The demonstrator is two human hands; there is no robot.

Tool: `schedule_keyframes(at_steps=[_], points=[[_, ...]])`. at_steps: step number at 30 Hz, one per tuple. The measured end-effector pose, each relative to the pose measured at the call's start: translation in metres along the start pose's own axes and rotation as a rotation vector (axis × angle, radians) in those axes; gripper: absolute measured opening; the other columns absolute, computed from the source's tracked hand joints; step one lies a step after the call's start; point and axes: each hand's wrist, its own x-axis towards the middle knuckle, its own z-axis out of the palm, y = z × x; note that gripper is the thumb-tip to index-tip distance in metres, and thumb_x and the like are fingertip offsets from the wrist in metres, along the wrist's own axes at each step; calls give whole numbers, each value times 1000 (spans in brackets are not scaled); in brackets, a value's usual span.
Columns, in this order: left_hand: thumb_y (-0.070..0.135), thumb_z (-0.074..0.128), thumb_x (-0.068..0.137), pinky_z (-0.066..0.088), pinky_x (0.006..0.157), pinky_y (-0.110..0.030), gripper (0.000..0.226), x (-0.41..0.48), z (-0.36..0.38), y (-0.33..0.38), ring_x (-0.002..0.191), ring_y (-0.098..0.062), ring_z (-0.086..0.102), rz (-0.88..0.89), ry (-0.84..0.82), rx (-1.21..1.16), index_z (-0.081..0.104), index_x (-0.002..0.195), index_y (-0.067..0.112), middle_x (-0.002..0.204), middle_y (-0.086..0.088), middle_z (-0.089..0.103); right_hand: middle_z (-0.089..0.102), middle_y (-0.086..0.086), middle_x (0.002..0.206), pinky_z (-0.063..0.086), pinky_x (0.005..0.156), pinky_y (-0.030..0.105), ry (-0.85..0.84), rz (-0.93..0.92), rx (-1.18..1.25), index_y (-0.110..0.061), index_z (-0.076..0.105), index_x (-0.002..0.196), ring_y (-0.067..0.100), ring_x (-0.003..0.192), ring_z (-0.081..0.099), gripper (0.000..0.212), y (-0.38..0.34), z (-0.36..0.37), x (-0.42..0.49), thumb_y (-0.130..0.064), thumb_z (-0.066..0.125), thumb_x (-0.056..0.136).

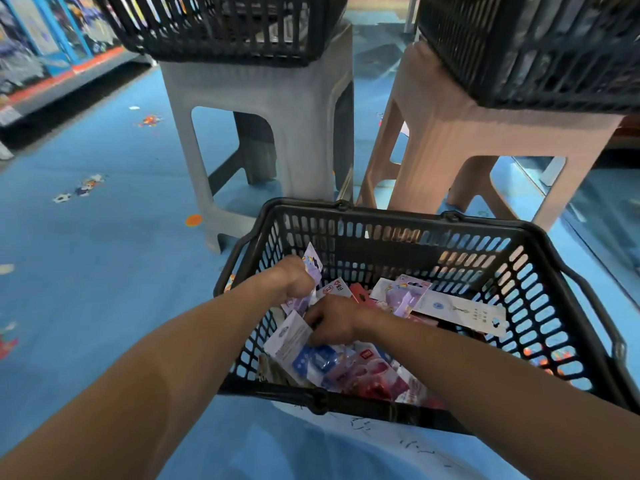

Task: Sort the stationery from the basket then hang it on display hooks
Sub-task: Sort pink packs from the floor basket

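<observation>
Inside the near basket (398, 216), a loose pile of stationery packs (363, 372) covers the bottom, with a long white card (460, 311) lying on top toward the right wall. At the left inner wall, the left hand (294, 275) is raised above the pile, its fingers curled round a small bunch of purple packs (313, 263) that stands upright out of the fist. Just beside it and lower, the right hand (332, 320) is knuckles-up with its fingers bent down onto a white-backed pack (289, 337); whether they pinch it cannot be told.

Beyond the near basket stand a grey stool (277, 98) and, to its right, a tan stool (467, 126). Each carries a black basket: the left upper basket (221, 29) and the right upper basket (536, 46). All rest on a blue floor (104, 254). Shelving (41, 46) runs along the far left.
</observation>
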Motion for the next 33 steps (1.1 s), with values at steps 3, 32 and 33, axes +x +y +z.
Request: schedule_keyframes(at_steps=[3, 32, 33], points=[[-7, 51, 93, 33, 50, -30, 37, -5, -2, 0, 69, -20, 47, -6, 1, -23, 51, 130, -9, 97, -19, 53, 61, -8, 77, 48, 67, 29, -5, -25, 33, -30, 66, 71, 15, 75, 58, 18, -2, -1, 0, -22, 75, 84], [7, 42, 105, 54, 93, -63, 23, -26, -2, 9, 104, -40, 71, 109, -361, -766, 64, 109, 14, 111, -22, 74, 69, 11, 94, 53, 58, 22, 249, 165, 678, -11, 71, 91, 15, 74, 64, 7, 24, -59, -61, -4, 69, 93], [6, 44, 105, 54, 94, -64, 20, -25, -1, 9, 99, -38, 71, 124, -349, -765, 63, 108, 13, 108, -22, 74, 70, 13, 97, 55, 63, 24, 206, 203, 599, -10, 73, 89, 18, 78, 65, 7, 28, -59, -63, -6, 69, 92]])
